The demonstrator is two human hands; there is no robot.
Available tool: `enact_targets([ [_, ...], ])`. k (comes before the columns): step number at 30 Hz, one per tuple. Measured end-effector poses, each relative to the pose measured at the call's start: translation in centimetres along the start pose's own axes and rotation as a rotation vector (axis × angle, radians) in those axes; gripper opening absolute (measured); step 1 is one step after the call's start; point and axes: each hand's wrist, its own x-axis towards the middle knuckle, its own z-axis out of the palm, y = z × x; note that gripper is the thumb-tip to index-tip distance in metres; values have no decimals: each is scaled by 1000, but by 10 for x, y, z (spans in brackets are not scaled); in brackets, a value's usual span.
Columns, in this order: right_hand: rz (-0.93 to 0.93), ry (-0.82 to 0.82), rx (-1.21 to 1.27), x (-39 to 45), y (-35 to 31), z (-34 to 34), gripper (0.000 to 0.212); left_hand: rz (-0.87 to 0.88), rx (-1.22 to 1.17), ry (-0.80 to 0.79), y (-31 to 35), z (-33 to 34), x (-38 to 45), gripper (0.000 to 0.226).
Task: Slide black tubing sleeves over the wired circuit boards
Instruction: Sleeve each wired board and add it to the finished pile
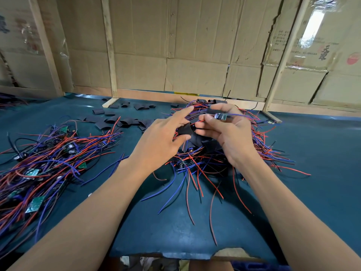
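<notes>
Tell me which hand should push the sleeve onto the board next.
Left, probably. The left hand pinches the black sleeve beside the board, which the right hand grips with its red wire pointing at the sleeve.

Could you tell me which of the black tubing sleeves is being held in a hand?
The flat black tubing sleeve pinched by the left hand; the others lie loose on the blue mat.
</notes>
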Motion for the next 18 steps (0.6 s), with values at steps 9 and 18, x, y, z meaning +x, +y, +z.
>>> enact_targets([
  [9, 94, -13, 76, 3, -4, 6, 27, -27, -112, 26, 2, -4, -2, 72],
  [18, 106, -103, 37, 0, -8, 2, 31, 21, -43, 67, 6, -5, -2, 66],
])
